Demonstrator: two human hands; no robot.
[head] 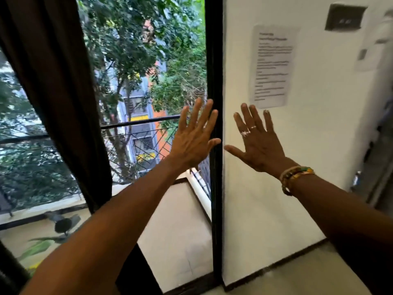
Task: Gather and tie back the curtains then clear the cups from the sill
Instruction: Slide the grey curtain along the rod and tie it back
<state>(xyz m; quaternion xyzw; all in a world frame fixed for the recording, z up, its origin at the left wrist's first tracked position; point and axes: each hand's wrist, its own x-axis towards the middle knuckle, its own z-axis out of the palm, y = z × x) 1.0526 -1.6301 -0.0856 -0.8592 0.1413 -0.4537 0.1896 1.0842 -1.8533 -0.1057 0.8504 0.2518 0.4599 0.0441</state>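
clearly both the left hand [194, 139] and the right hand [258, 143] were spread flat, holding nothing; the dark curtain [57, 92] hung loose far left, so reaching across could snag it.

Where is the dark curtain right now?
Head view, left side: the dark curtain hangs over the window glass, well left of the black frame post and the raised left hand.
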